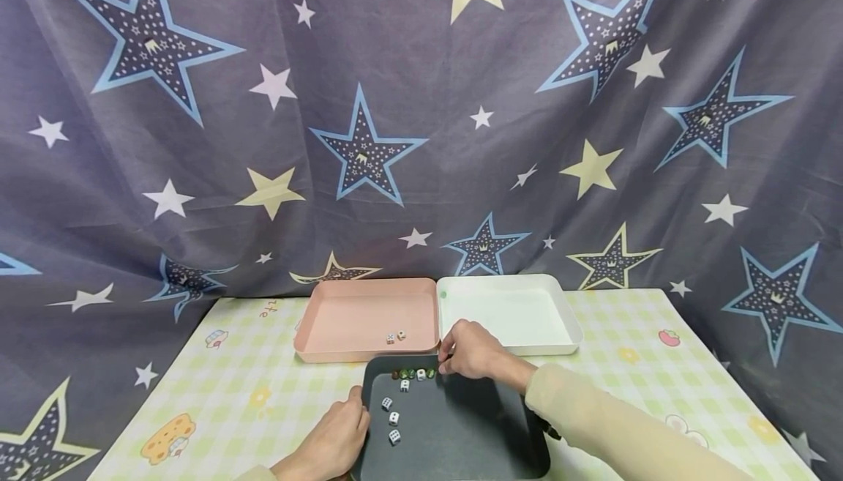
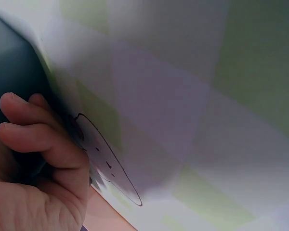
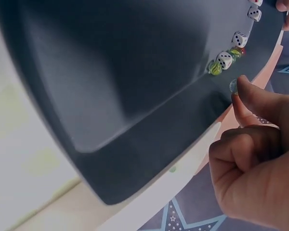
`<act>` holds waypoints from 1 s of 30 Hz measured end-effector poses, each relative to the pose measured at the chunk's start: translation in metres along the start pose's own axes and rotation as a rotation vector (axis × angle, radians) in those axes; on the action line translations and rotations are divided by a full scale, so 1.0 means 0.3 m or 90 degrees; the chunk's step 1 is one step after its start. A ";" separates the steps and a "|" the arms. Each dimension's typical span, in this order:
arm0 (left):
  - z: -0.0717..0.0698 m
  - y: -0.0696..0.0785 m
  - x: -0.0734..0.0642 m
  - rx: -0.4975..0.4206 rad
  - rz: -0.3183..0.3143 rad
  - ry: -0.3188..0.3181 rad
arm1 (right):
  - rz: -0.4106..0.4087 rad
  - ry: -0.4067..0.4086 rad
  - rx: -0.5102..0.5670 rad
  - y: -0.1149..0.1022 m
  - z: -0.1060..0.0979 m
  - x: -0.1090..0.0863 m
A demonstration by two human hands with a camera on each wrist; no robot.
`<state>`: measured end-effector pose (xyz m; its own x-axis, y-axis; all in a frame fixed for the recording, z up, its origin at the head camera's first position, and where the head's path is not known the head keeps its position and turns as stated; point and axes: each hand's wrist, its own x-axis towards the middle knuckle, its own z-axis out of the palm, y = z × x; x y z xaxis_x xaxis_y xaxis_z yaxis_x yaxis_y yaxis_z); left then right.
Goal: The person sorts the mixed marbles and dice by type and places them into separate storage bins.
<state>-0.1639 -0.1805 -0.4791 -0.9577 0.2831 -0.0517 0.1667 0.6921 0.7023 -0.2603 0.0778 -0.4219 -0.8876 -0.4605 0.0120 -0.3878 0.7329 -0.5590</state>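
Note:
My right hand is over the far rim of a black tray, pinching a clear glass marble between thumb and forefinger. Along the tray's far wall lie several green glass marbles, a reddish one and a white die. More white dice trail down the tray's left side. At the left wall of this tray, my left hand grips the rim with bent fingers.
Behind the black tray stand a pink tray with two dice and a white tray with a green marble in its far left corner. A checked cloth covers the table. A star-printed curtain hangs behind.

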 end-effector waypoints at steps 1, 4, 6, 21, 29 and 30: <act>0.001 0.000 -0.001 -0.001 0.002 0.000 | 0.001 0.001 -0.003 0.000 -0.003 0.002; 0.003 0.000 -0.001 -0.005 0.003 -0.002 | 0.002 0.006 -0.014 0.000 -0.014 0.007; 0.003 0.000 -0.001 -0.005 0.004 -0.003 | 0.004 0.011 -0.019 0.000 -0.021 0.011; -0.006 -0.003 -0.001 -0.003 0.006 -0.010 | 0.038 0.038 -0.011 0.012 -0.050 0.015; 0.001 0.000 0.001 -0.022 0.012 -0.016 | 0.050 0.058 -0.022 0.033 -0.068 0.028; 0.001 0.000 0.001 -0.021 0.012 -0.016 | 0.053 0.060 -0.022 0.037 -0.070 0.029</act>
<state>-0.1641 -0.1803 -0.4793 -0.9484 0.3123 -0.0554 0.1765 0.6648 0.7259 -0.2777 0.0924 -0.4105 -0.9358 -0.3497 0.0456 -0.3190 0.7844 -0.5320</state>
